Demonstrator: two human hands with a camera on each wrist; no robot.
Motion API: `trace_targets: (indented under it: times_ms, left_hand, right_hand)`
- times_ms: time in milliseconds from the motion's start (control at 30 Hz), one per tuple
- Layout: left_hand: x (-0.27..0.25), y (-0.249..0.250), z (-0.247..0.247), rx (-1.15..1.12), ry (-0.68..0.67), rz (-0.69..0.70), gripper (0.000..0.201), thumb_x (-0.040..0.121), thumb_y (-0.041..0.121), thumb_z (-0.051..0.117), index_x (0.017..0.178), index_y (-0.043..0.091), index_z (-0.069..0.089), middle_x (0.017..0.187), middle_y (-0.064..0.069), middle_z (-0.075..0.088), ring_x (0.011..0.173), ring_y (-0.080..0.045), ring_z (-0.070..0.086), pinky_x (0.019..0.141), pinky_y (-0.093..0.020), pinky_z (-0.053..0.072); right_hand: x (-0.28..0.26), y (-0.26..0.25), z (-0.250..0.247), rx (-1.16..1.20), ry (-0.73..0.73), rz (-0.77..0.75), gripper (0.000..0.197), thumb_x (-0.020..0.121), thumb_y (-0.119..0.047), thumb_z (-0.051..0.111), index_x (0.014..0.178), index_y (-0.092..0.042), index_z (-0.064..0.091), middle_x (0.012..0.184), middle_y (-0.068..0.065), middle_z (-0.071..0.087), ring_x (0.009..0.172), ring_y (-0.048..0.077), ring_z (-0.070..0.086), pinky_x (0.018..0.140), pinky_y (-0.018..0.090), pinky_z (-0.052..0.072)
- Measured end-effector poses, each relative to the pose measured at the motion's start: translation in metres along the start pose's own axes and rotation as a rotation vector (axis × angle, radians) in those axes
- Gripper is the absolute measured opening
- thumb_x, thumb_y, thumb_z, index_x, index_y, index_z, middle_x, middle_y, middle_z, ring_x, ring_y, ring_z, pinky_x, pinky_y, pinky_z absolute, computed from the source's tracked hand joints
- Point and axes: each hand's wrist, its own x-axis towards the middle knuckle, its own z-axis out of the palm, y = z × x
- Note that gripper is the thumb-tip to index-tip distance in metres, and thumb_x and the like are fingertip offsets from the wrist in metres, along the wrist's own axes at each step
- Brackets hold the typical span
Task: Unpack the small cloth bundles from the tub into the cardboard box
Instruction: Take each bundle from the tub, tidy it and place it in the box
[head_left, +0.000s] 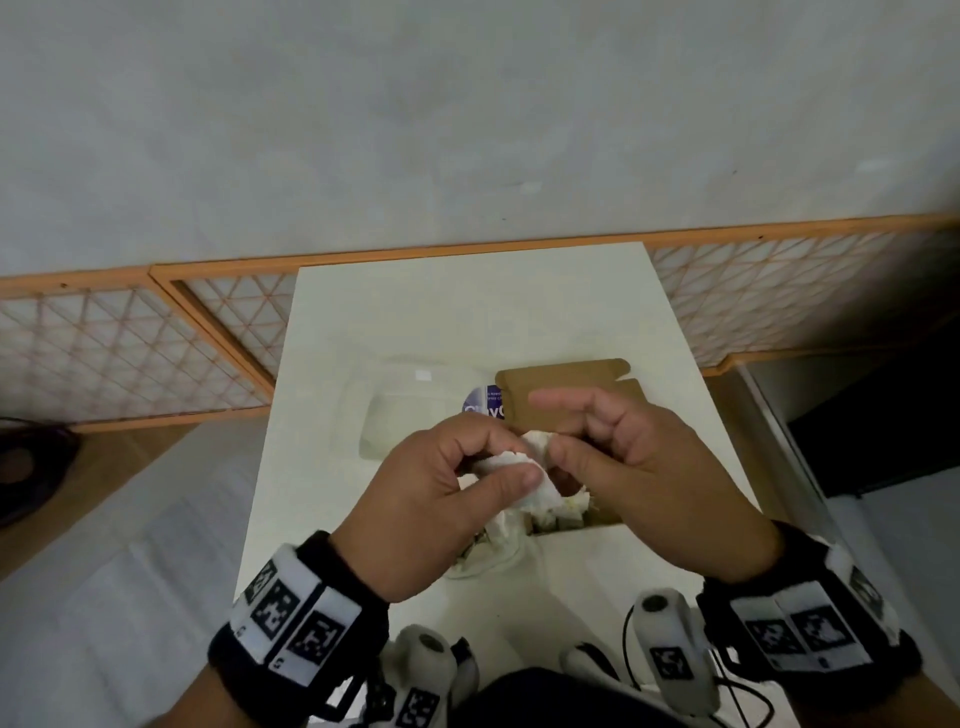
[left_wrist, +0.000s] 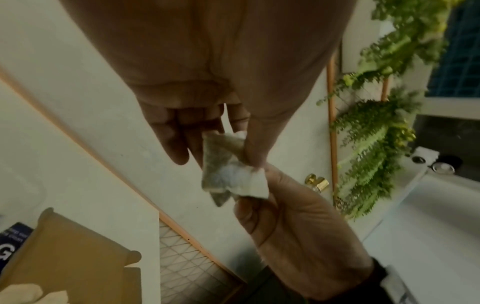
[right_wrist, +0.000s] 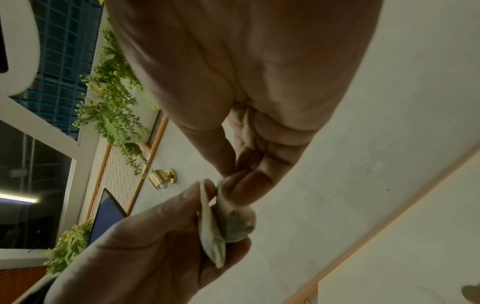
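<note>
Both hands hold one small white cloth bundle (head_left: 524, 470) in the air over the table. My left hand (head_left: 511, 460) pinches its left side between thumb and forefinger. My right hand (head_left: 550, 441) pinches its right end, with the forefinger held out straight. In the left wrist view the bundle (left_wrist: 228, 170) hangs crumpled between the left hand (left_wrist: 233, 152) and the right hand's thumb. The right wrist view shows the right hand (right_wrist: 231, 185) gripping the bundle's (right_wrist: 233, 224) upper edge. The brown cardboard box (head_left: 566, 389) stands open just behind and below, with pale bundles (head_left: 569, 506) inside. A clear tub (head_left: 493, 564) sits partly hidden under my left hand.
A translucent container with a purple label (head_left: 488, 402) lies on the white table (head_left: 467, 312) left of the box flap. A wooden lattice screen (head_left: 130, 353) runs behind the table along the grey wall. Floor drops away on both sides of the narrow table.
</note>
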Motion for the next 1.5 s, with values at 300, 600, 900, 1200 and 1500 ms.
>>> trace_targets:
  times_ms: [300, 600, 900, 1200, 1500]
  left_hand:
    - [-0.002, -0.002, 0.01, -0.219, 0.052, -0.034, 0.009, 0.089, 0.019, 0.074, 0.093, 0.012, 0.077, 0.094, -0.013, 0.077, 0.087, -0.026, 0.07, 0.083, -0.04, 0.056]
    - [-0.003, 0.002, 0.013, -0.277, -0.017, 0.052, 0.005, 0.094, 0.008, 0.071, 0.096, 0.005, 0.074, 0.105, -0.018, 0.073, 0.105, -0.039, 0.068, 0.094, -0.055, 0.053]
    - [-0.001, 0.006, 0.017, -0.303, 0.116, 0.141, 0.007, 0.089, 0.009, 0.075, 0.095, 0.007, 0.077, 0.102, -0.008, 0.071, 0.1, -0.027, 0.068, 0.086, -0.033, 0.056]
    - [0.0, 0.012, 0.018, -0.33, 0.153, 0.188, 0.007, 0.087, 0.005, 0.075, 0.094, 0.004, 0.074, 0.093, -0.002, 0.073, 0.092, -0.018, 0.067, 0.082, -0.024, 0.053]
    - [0.007, 0.008, 0.02, -0.374, 0.181, 0.071, 0.014, 0.085, 0.017, 0.08, 0.098, 0.013, 0.075, 0.085, -0.014, 0.074, 0.078, -0.024, 0.067, 0.073, -0.036, 0.057]
  right_hand:
    - [-0.004, 0.006, -0.004, 0.068, 0.115, -0.031, 0.029, 0.102, -0.004, 0.061, 0.123, -0.022, 0.069, 0.083, -0.001, 0.074, 0.075, 0.01, 0.068, 0.072, 0.022, 0.056]
    - [-0.004, 0.003, 0.004, 0.167, 0.207, -0.083, 0.018, 0.101, -0.005, 0.064, 0.113, -0.017, 0.07, 0.087, 0.005, 0.077, 0.07, 0.011, 0.068, 0.066, 0.023, 0.056]
    - [-0.018, -0.004, 0.012, -0.095, 0.314, -0.358, 0.021, 0.095, -0.007, 0.072, 0.113, -0.019, 0.072, 0.1, -0.011, 0.079, 0.095, 0.012, 0.076, 0.079, 0.019, 0.055]
    - [-0.02, 0.0, 0.017, -0.065, 0.339, -0.384, 0.022, 0.095, -0.014, 0.07, 0.115, -0.023, 0.07, 0.101, -0.009, 0.076, 0.097, 0.016, 0.075, 0.084, 0.025, 0.059]
    - [-0.015, 0.01, 0.015, 0.039, 0.289, -0.298, 0.024, 0.097, -0.007, 0.069, 0.115, -0.024, 0.071, 0.099, -0.004, 0.076, 0.094, 0.017, 0.074, 0.082, 0.026, 0.058]
